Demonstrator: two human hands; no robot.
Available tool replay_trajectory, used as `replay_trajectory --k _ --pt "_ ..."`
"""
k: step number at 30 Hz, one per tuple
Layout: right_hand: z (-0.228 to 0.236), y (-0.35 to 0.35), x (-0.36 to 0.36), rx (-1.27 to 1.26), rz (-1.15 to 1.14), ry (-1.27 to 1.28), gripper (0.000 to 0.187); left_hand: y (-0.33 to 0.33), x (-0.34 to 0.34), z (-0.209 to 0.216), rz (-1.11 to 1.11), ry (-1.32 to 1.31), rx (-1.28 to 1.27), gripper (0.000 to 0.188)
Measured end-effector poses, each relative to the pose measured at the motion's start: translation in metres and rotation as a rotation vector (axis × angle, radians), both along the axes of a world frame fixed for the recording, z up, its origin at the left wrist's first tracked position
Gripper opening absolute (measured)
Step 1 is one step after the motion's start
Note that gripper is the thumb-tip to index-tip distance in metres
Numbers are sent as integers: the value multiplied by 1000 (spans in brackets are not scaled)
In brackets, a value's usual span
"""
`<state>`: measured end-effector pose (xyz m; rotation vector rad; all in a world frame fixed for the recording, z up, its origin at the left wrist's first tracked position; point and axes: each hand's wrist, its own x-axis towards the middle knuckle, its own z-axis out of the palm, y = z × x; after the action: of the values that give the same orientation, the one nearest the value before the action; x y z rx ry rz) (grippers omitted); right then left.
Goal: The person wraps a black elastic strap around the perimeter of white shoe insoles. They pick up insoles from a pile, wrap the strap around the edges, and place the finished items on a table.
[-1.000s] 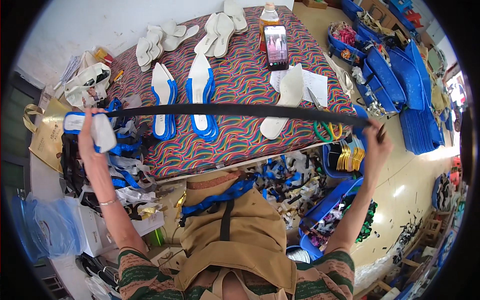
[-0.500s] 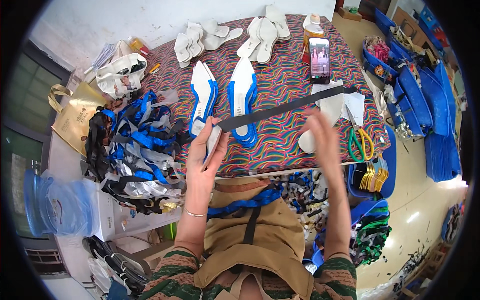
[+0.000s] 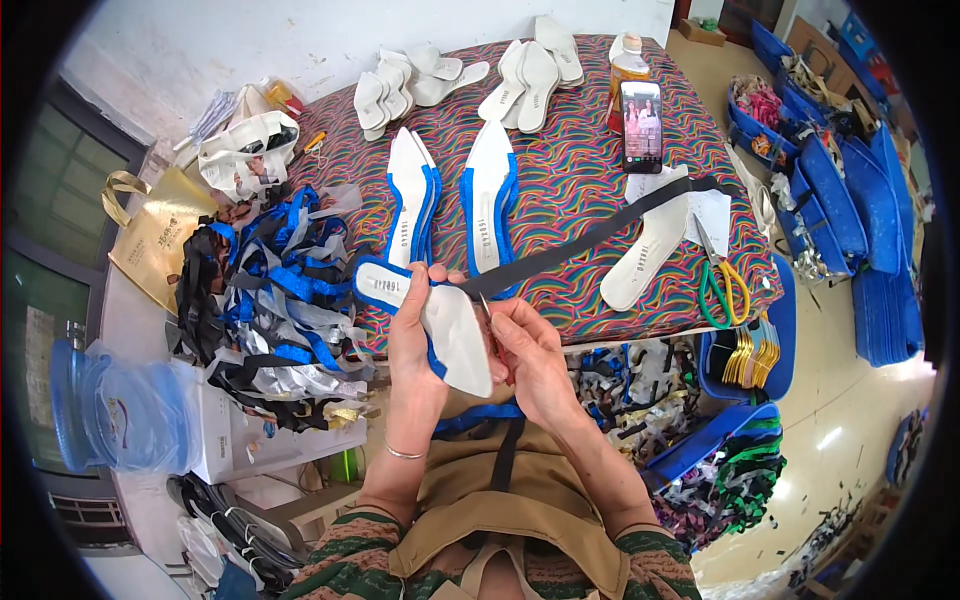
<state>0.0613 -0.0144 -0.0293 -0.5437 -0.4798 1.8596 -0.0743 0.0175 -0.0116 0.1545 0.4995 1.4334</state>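
Observation:
A white shoe insole (image 3: 462, 345) with blue edging is gripped in my left hand (image 3: 413, 335), its heel end to the upper left and its toe tilted down toward me. From the insole's far side a long black strip (image 3: 590, 230) stretches right across the table. My right hand (image 3: 535, 355) is closed at the insole's right edge, on what looks like small snips (image 3: 484, 302); a metal tip and some red show, the rest is hidden. Blue-edged insoles lie stacked in a left pile (image 3: 408, 170) and a right pile (image 3: 488, 205). A plain white insole (image 3: 640, 262) rests to the right.
Scissors (image 3: 735, 292) with green and yellow handles lie at the table's right. A phone (image 3: 641, 125) leans against a bottle (image 3: 628, 68). Plain insoles (image 3: 525, 85) line the back. Tangled strips (image 3: 290, 270) heap on the left; blue bins (image 3: 822, 215) stand on the right.
My right hand has come from the right over to the insole in my left hand. The insole has turned, showing its white face. The black strip now slants more steeply.

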Motion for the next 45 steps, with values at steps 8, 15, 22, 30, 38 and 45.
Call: replay_trajectory --k 8,15,22,30,38,45 --pt "-12 -1 -4 40 -102 -168 11 -7 12 -8 179 170 63 11" --pt "-2 0 19 197 -254 -349 12 -23 14 10 158 512 165 12" --pt "14 -5 44 1003 -413 -1329 21 -32 22 12 128 647 256 14" --pt "0 -23 37 966 -629 -1236 13 -38 19 18 112 717 405 12" --pt "13 -29 49 858 -336 -1175 15 -31 15 13 38 628 512 12" --pt "15 -22 51 885 -155 -1202 25 -31 14 -3 -45 684 573 11"
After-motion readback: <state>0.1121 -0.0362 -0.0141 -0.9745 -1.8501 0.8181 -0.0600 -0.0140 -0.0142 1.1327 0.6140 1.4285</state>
